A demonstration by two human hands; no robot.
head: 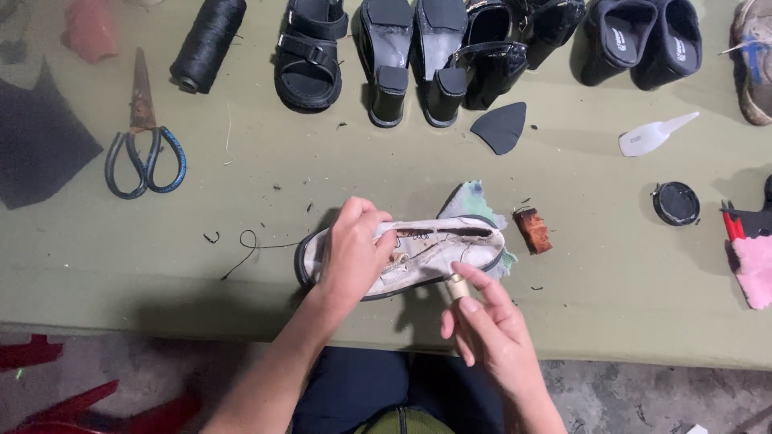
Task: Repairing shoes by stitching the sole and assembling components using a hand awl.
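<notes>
A white shoe with a dark sole edge [450, 249] lies on its side on the green table [595, 265], near the front edge. My left hand [351, 253] grips it over the heel end, thumb pressed near the opening. My right hand [486, 321] pinches a small tool with a pale wooden handle [457, 285] and holds its tip against the shoe's side. A pale green cloth [474, 201] lies under the toe. A small brown block [532, 230] sits just right of the toe. A loose black thread [249, 245] trails left of the shoe.
At the back stand a spool of black thread [207, 40], a black sandal [310, 52], black heeled shoes [418, 56] and black slip-ons [643, 36]. Scissors [143, 137] lie at left, a dark sole piece [502, 127], white shoehorn [653, 137] and round black lid [675, 202] at right.
</notes>
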